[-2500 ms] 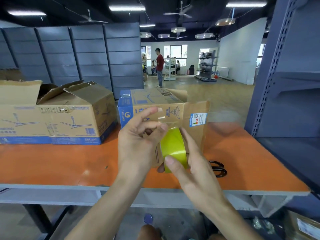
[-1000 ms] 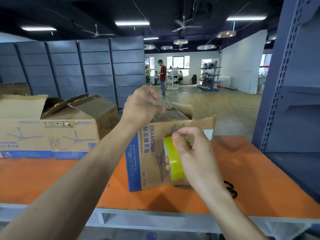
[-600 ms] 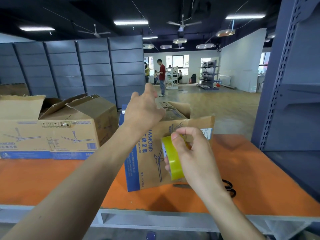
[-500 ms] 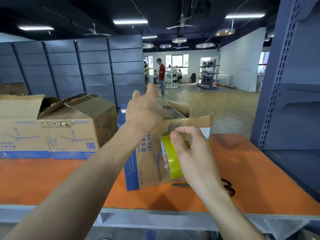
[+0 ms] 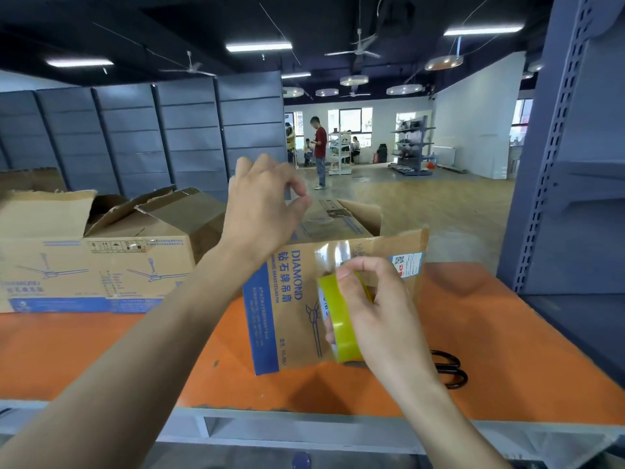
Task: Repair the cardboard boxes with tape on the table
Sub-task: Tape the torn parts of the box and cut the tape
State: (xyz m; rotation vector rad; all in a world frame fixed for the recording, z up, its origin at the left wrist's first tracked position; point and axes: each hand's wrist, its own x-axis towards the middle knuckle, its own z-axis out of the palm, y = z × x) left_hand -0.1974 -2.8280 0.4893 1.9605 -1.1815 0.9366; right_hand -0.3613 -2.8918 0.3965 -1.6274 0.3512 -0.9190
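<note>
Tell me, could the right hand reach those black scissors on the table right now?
Probably yes: the scissors lie on the orange table just beside the right hand, nothing between them. But its fingers grip the yellow tape roll, so it would likely need to put that down first.

Warehouse/stockroom-type shop floor: rows of grey steel shelving panels at bk, perforated rack upright on rt, orange worktop w/ ceiling-fan cartons, bare concrete floor, strip lights + ceiling fans overhead, display racks at far end.
</note>
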